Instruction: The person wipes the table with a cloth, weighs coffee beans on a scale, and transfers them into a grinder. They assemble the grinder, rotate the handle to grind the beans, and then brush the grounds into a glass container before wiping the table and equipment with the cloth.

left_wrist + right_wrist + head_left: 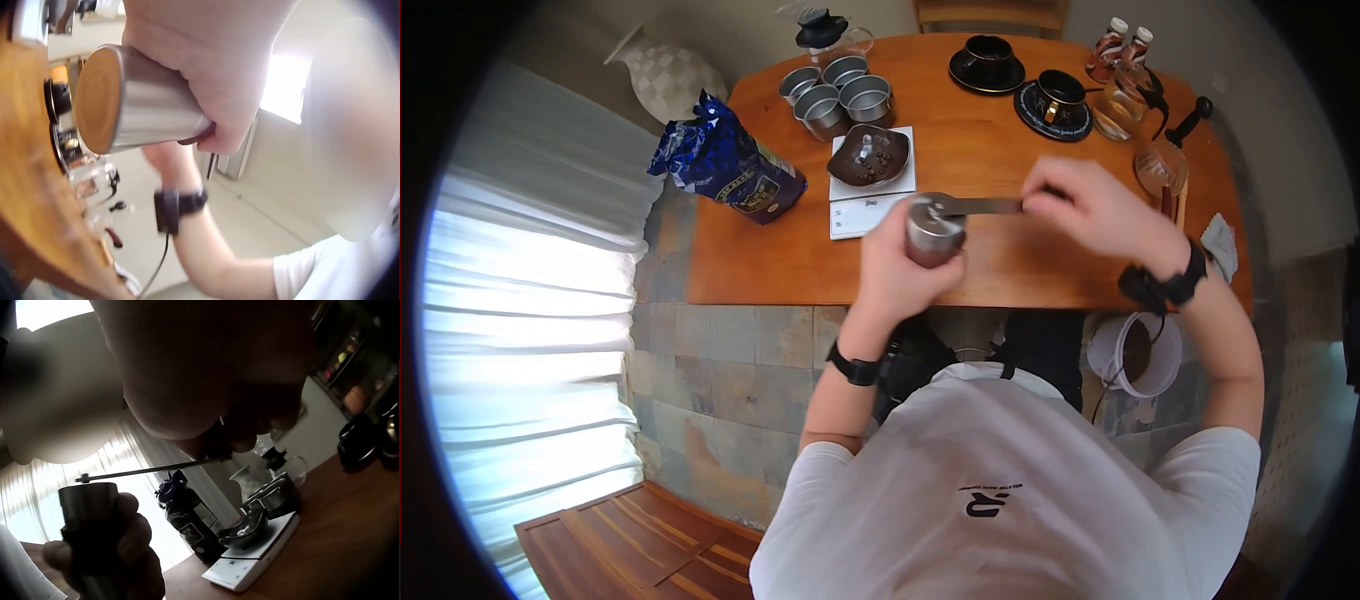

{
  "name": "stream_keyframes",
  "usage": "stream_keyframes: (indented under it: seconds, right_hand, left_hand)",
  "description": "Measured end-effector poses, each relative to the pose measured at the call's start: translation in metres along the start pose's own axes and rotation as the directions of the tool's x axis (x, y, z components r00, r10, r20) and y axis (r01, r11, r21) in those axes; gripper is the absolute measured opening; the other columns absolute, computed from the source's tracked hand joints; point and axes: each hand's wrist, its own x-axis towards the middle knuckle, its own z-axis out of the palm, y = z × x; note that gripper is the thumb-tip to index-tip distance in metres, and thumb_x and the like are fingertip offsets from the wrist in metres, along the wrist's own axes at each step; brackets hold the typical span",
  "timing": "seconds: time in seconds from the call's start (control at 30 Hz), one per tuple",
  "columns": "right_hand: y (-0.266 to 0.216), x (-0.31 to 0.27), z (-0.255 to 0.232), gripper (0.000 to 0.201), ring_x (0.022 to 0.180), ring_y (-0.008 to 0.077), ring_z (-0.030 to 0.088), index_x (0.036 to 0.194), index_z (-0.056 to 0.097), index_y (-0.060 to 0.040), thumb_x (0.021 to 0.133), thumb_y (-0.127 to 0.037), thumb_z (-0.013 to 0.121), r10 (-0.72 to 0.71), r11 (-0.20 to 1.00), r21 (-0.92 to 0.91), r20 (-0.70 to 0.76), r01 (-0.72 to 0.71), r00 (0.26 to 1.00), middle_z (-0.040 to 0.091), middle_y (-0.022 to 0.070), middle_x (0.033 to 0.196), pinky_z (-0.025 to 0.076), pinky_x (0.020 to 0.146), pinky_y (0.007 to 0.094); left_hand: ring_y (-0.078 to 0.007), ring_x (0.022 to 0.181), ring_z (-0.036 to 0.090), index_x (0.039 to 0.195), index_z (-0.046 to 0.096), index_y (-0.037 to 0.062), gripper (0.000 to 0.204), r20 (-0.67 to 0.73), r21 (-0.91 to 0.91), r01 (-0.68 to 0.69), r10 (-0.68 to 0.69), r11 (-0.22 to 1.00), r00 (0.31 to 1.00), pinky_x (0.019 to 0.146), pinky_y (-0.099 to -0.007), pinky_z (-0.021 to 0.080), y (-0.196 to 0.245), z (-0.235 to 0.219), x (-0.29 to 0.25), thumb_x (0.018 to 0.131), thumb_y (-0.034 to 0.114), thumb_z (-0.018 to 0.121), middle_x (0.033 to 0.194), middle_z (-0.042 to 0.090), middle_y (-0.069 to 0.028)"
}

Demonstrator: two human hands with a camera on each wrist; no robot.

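Observation:
A metal hand grinder (935, 232) is held above the table's front edge by the left hand (897, 272), its fingers wrapped round the body. From the grinder's top a flat crank arm (985, 206) reaches to the right, and the right hand (1082, 205) grips its end knob. In the left wrist view the steel cylinder (156, 103) shows its round base, tilted. The right wrist view shows the crank (150, 470) between the right hand (212, 369) and the grinder top (90, 503). Behind the grinder, a dark dish (850, 168) with some beans rests on a white scale (858, 217).
A blue bag (740, 180) stands at the left. Several metal cups (820, 110) and a glass dripper set (822, 32) are behind the scale. Two black cups on saucers (1052, 115), a glass pot (1115, 112) and bottles (1108, 50) stand right. A white bin (1165, 365) is below.

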Motion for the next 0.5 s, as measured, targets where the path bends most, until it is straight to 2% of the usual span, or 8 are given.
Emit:
stream_keyframes:
  seconds: [0.03, 0.1, 0.17, 0.27, 0.33, 0.4, 0.5]
  right_hand:
    - [-0.019, -0.012, 0.007, 0.011, 0.077, 0.0294, 0.060, 0.095, 0.062, -0.0053, 0.091, -0.016, 0.063, -0.106, 0.989, -0.104, 0.035, 0.109, 0.994, 0.062, 0.0094, 0.079, 0.049, 0.069, 0.0372]
    - [-0.067, -0.011, 0.015, 0.011, 0.079, 0.0282, 0.058, 0.096, 0.063, -0.0070, 0.089, -0.014, 0.066, -0.260, 0.965, -0.009, 0.124, 0.264, 0.957, 0.060, 0.0080, 0.080, 0.048, 0.072, 0.0379]
    - [-0.085, -0.003, 0.009, 0.012, 0.079, 0.0285, 0.058, 0.097, 0.064, -0.0074, 0.088, -0.014, 0.067, -0.244, 0.970, 0.026, 0.154, 0.243, 0.957, 0.060, 0.0078, 0.079, 0.048, 0.071, 0.0382]
    - [-0.089, -0.003, -0.003, 0.015, 0.080, 0.0291, 0.058, 0.100, 0.064, -0.0077, 0.087, -0.014, 0.068, -0.199, 0.980, 0.008, 0.161, 0.200, 0.967, 0.059, 0.0078, 0.080, 0.048, 0.071, 0.0384]
    - [-0.088, -0.006, -0.005, 0.016, 0.081, 0.0292, 0.058, 0.102, 0.064, -0.0077, 0.087, -0.013, 0.067, -0.169, 0.985, -0.004, 0.175, 0.172, 0.970, 0.059, 0.0080, 0.082, 0.049, 0.071, 0.0384]
    - [-0.083, -0.014, 0.001, 0.025, 0.081, 0.0289, 0.057, 0.107, 0.062, -0.0071, 0.084, -0.012, 0.071, -0.296, 0.949, -0.041, 0.209, 0.311, 0.932, 0.058, 0.0097, 0.087, 0.048, 0.070, 0.0377]
    - [-0.081, -0.020, 0.001, 0.025, 0.086, 0.0287, 0.058, 0.108, 0.061, -0.0068, 0.085, -0.012, 0.068, -0.257, 0.956, -0.074, 0.260, 0.285, 0.931, 0.059, 0.0101, 0.091, 0.050, 0.072, 0.0382]
  left_hand:
    - [-0.0213, 0.086, 0.070, 0.110, 0.060, 0.0033, 0.048, -0.050, 0.073, -0.021, 0.025, 0.997, 0.998, 0.079, -0.0311, 0.054, -0.011, -0.009, 0.008, 0.066, 0.010, 0.079, 0.094, 0.071, -0.0101]
    - [-0.0232, 0.086, 0.070, 0.110, 0.061, 0.0041, 0.048, -0.033, 0.110, 0.003, 0.000, 0.994, 0.999, 0.078, -0.0325, 0.054, -0.008, -0.001, 0.012, 0.067, 0.012, 0.081, 0.094, 0.071, -0.0107]
    - [-0.0278, 0.088, 0.070, 0.111, 0.061, 0.0042, 0.052, 0.005, 0.057, 0.035, -0.035, 0.998, 0.999, 0.078, -0.0343, 0.054, -0.010, 0.022, 0.013, 0.066, 0.016, 0.084, 0.096, 0.070, -0.0139]
    - [-0.0275, 0.088, 0.070, 0.112, 0.061, 0.0041, 0.053, -0.013, 0.005, 0.033, -0.033, 0.999, 0.999, 0.079, -0.0345, 0.054, -0.016, 0.030, 0.018, 0.066, 0.016, 0.085, 0.097, 0.070, -0.0134]
    - [-0.0281, 0.089, 0.070, 0.113, 0.060, 0.0042, 0.055, 0.026, 0.018, 0.055, -0.056, 0.998, 0.998, 0.079, -0.0349, 0.055, -0.013, 0.028, 0.017, 0.066, 0.017, 0.085, 0.099, 0.071, -0.0129]
    - [-0.0280, 0.090, 0.070, 0.113, 0.061, 0.0045, 0.055, 0.023, 0.011, 0.081, -0.081, 0.997, 0.996, 0.080, -0.0350, 0.055, -0.017, 0.032, 0.014, 0.066, 0.017, 0.086, 0.099, 0.071, -0.0125]
    - [-0.0292, 0.090, 0.070, 0.114, 0.061, 0.0050, 0.055, 0.031, 0.035, 0.083, -0.084, 0.996, 0.996, 0.079, -0.0351, 0.055, -0.022, 0.036, 0.010, 0.066, 0.018, 0.086, 0.100, 0.070, -0.0128]
